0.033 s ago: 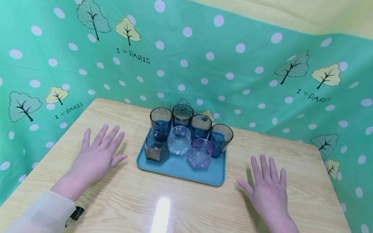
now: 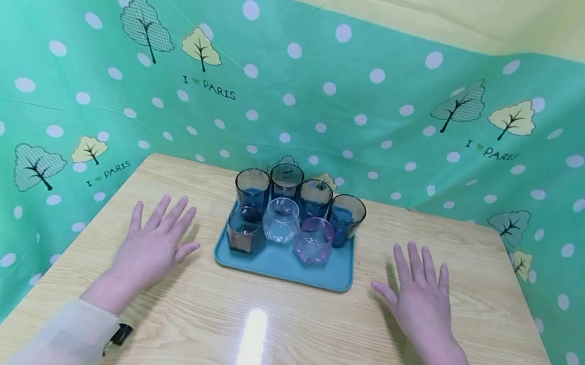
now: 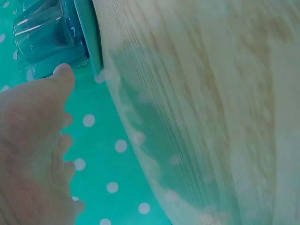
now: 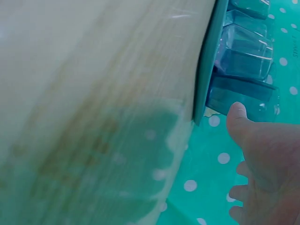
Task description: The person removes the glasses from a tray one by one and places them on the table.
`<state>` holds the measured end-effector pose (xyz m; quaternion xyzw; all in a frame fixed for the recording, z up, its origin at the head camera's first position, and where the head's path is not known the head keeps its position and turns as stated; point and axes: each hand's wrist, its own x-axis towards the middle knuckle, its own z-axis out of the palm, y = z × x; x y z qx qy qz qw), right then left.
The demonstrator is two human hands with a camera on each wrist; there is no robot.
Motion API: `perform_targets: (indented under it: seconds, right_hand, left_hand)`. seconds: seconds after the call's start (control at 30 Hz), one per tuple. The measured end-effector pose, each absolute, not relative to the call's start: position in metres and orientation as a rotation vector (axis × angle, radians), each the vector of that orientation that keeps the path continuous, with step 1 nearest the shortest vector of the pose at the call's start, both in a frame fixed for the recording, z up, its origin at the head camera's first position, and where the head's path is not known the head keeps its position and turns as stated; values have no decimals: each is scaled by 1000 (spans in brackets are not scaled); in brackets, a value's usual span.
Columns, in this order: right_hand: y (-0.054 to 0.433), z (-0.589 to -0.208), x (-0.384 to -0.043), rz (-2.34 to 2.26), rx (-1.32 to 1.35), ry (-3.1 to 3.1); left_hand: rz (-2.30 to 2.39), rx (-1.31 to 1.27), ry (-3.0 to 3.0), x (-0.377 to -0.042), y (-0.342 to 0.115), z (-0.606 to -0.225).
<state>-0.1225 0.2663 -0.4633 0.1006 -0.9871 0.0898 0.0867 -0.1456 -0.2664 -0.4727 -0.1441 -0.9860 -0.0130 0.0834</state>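
My left hand (image 2: 146, 252) is held palm down with fingers spread, to the left of a blue tray (image 2: 284, 270). On the other side of the tray my right hand (image 2: 422, 305) is spread the same way. Neither touches anything but perhaps the table; contact is unclear. Several glasses stand on the tray. In its front row are a dark faceted glass (image 2: 242, 235), a clear glass (image 2: 280, 225) and a purple-tinted glass (image 2: 313, 246). Taller smoky glasses stand behind them, the rightmost glass (image 2: 346, 216) at the tray's right edge. Both wrist views show the thumb near the tray's glasses.
The tray lies on a light wooden table (image 2: 177, 330), toward its back edge. A green dotted cloth (image 2: 338, 113) hangs behind the table and along both sides. A bright strip of reflected light (image 2: 250, 354) runs down the table's front middle.
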Motion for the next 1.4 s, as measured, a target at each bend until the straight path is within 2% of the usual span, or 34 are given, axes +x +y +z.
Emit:
perform_targets:
  seconds: [0.8, 1.4]
  right_hand:
    - [249, -451, -136, 349, 304, -2918]
    - [242, -449, -146, 525, 268, -2877]
  left_hand:
    - [-157, -398, -2956, -148, -250, -463]
    - [-556, -344, -2994, -146, -242, -472]
